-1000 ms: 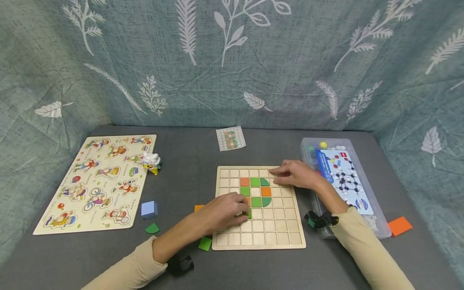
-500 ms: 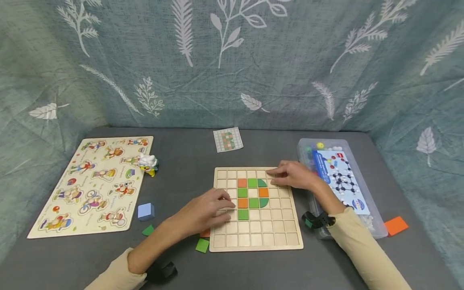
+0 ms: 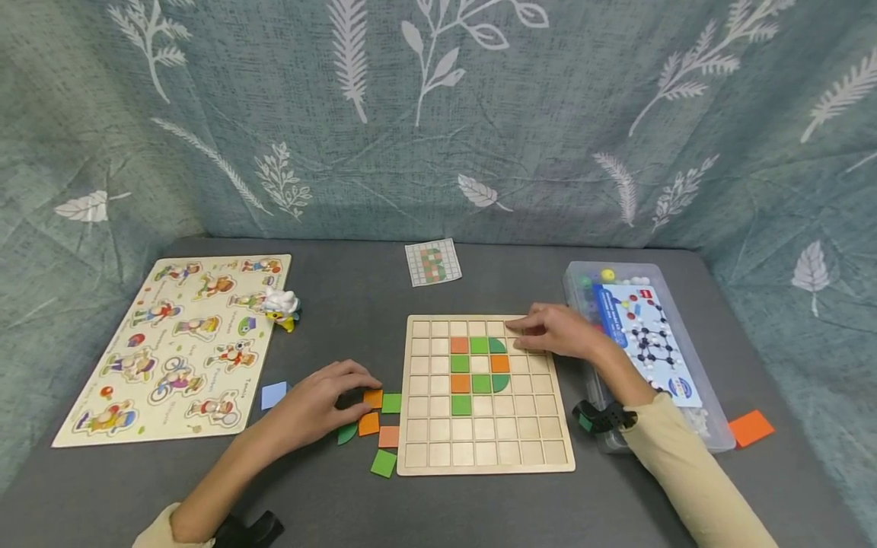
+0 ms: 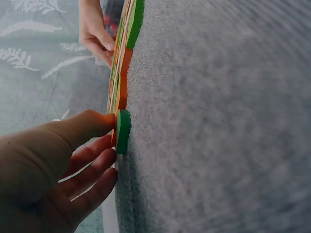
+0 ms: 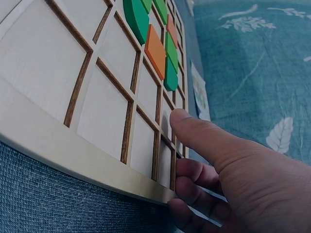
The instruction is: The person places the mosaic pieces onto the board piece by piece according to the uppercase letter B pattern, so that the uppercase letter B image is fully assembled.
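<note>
My left hand (image 3: pixel 317 402) is at the loose tiles left of the wooden grid board (image 3: pixel 486 455), its thumb and index fingertips at opposite edges of an orange square tile (image 3: pixel 373 398). Close by its thumb lies a green rounded tile (image 4: pixel 123 132). At the board's upper right corner, my right hand (image 3: pixel 558 330) grips the edge; in the right wrist view its thumb reaches over the grid while the other fingers curl at the rim. Green and orange squares and two dark green rounded tiles (image 5: pixel 136 22) sit in the board's cells, with a green square (image 3: pixel 462 405) lowest.
More loose tiles lie along the board's left side, including a green square (image 3: pixel 384 463). A pattern card (image 3: pixel 433 262) lies behind the board. Left are a picture puzzle (image 3: pixel 171 350), a figurine (image 3: pixel 280 306) and a blue block (image 3: pixel 274 395); right, a plastic case (image 3: pixel 651 342) and an orange piece (image 3: pixel 751 428).
My left hand has left the green square in the board and moved left and down to the loose tiles. My right hand stays on the board's corner.
</note>
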Demonstrator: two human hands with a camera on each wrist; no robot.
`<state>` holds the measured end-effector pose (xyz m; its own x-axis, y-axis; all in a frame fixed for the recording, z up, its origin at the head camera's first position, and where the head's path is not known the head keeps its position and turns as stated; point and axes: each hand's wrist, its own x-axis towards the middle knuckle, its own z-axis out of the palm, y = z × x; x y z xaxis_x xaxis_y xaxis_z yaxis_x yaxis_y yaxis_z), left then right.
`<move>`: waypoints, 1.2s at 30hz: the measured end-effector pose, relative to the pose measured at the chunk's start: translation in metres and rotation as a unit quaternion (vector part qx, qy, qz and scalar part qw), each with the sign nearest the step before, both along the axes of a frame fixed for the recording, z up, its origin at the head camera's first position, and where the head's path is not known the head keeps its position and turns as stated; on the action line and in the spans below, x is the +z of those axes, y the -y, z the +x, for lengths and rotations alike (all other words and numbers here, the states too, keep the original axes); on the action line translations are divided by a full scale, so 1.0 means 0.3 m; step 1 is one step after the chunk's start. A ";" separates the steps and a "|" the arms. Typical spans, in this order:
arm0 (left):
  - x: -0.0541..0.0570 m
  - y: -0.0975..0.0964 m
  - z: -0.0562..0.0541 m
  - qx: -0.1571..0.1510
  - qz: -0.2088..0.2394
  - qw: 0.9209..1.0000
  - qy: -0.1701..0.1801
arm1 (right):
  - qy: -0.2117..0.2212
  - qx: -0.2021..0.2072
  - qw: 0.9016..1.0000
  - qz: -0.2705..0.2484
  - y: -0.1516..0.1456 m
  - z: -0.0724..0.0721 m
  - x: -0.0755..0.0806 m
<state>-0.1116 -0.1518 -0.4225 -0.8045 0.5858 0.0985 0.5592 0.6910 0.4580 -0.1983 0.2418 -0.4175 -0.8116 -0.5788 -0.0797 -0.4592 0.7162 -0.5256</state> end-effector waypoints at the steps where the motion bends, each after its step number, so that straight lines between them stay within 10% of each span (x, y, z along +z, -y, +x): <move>1: 0.000 -0.002 -0.001 -0.001 -0.001 1.000 0.000 | -0.001 0.000 1.000 0.001 -0.001 0.000 0.001; 20: -0.011 -0.003 -0.016 -0.003 -0.002 1.000 -0.018 | 0.001 0.001 1.000 -0.006 -0.003 -0.002 0.001; 27: 0.010 -0.035 -0.035 -0.007 0.008 0.997 -0.079 | 0.005 0.002 1.000 -0.005 -0.006 -0.003 0.006; 36: 0.067 -0.262 -0.048 -0.151 0.037 0.985 -0.074 | 0.005 0.003 1.000 -0.005 -0.005 -0.002 0.005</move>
